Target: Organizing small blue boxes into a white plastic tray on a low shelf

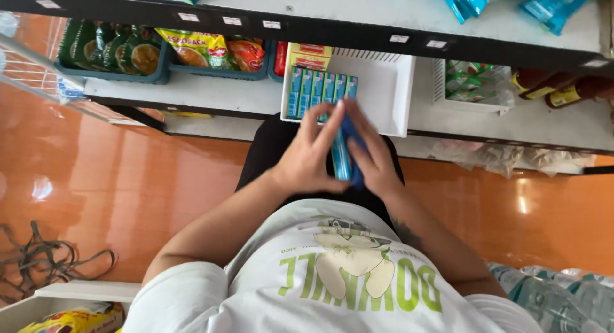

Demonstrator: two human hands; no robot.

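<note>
Both my hands meet in front of my chest around a stack of slim blue boxes [343, 155]. My left hand [311, 155] presses the stack from the left with fingers stretched up. My right hand [373, 155] grips it from the right. Just beyond them a white tray [384, 93] sits on the lower shelf, with a row of matching blue boxes [320, 90] standing in its left half. The tray's right half is bare.
Blue bins of green and yellow snack packets [153, 48] line the shelf at left. A white basket [470, 84] and brown sauce bottles [563, 90] stand at right. Orange floor, a tangle of straps [45, 259] lower left, wrapped water bottles [556, 294] lower right.
</note>
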